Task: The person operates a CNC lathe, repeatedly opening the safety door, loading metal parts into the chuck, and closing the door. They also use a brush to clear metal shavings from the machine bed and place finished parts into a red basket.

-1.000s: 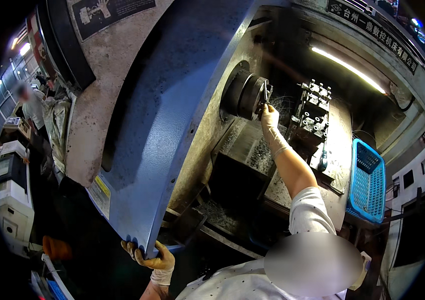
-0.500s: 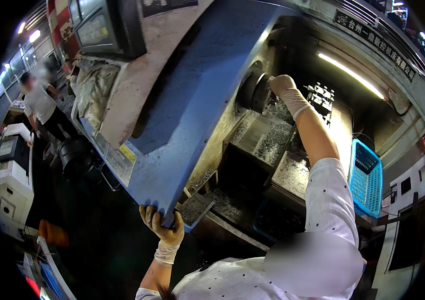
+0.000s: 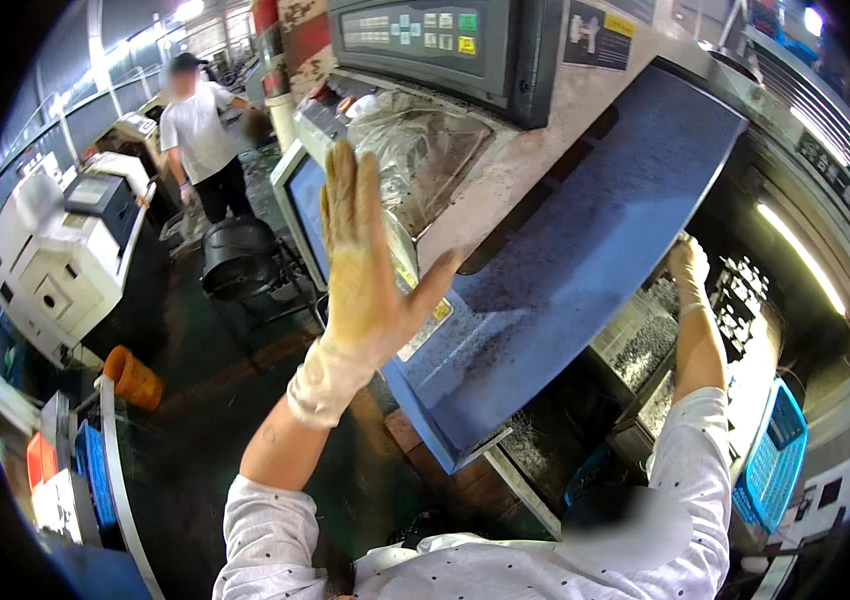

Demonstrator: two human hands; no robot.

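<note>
My left hand (image 3: 360, 270), in a stained pale glove, is raised with its fingers stretched up and the thumb out. It holds nothing, in front of the near left end of the blue machine door (image 3: 565, 280) and below the control panel (image 3: 425, 38). My right hand (image 3: 687, 262), gloved too, reaches into the lit machine interior past the door's right edge. Its fingers look curled, and what they hold is hidden behind that edge. Metal chips (image 3: 645, 345) lie below it, and several small shiny parts (image 3: 742, 300) sit to its right.
A blue plastic basket (image 3: 775, 455) stands at the right of the opening. Crumpled clear plastic (image 3: 415, 150) lies under the panel. Leftward are a black drum-shaped thing (image 3: 240, 258), an orange bucket (image 3: 133, 378), a white machine (image 3: 75, 270) and another person (image 3: 200, 135) standing farther back.
My left hand has let go of the door's lower corner and risen, opening flat. The view has swung left, bringing in the panel. My right hand stays inside the machine; the chuck beside it is now hidden.
</note>
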